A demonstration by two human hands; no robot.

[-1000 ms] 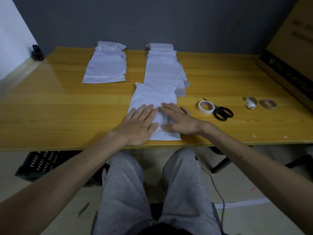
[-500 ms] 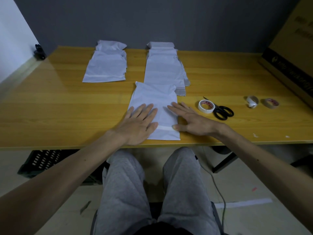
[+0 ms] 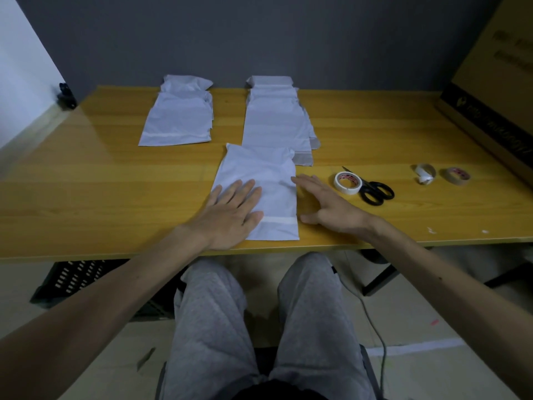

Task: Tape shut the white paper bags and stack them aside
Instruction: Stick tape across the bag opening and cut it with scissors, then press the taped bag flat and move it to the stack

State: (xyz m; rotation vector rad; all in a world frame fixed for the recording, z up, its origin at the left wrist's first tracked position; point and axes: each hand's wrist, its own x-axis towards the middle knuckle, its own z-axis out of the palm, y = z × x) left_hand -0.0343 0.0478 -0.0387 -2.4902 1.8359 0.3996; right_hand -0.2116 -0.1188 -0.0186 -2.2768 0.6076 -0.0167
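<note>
I see one white paper bag (image 3: 259,168) lying flat on the yellow wood-grain surface (image 3: 101,183), near its front edge and straight ahead of me. The paper is matte and lightly creased. A pale strip of tape (image 3: 281,220) runs across the bag's near end. The bag looks thin, and I cannot tell what is inside.

The left grip (image 3: 230,215) lies palm down on the bag's left half, fingers straight and fanned apart, pressing the paper. The right grip (image 3: 328,206) rests on the bare wood just beside the bag's right edge, fingers straight and spread, holding nothing.

Farther back lie two piles of the same bags: a short stack at the left (image 3: 178,119) with a tape band on its top bag, and a longer overlapping row (image 3: 274,119) whose near end touches the front bag.

Right of the grips sit a white tape roll (image 3: 347,183) touching black-handled scissors (image 3: 375,192), then a small pale roll (image 3: 424,173) and a brown roll (image 3: 458,176). A cardboard box (image 3: 490,82) stands at the far right.
</note>
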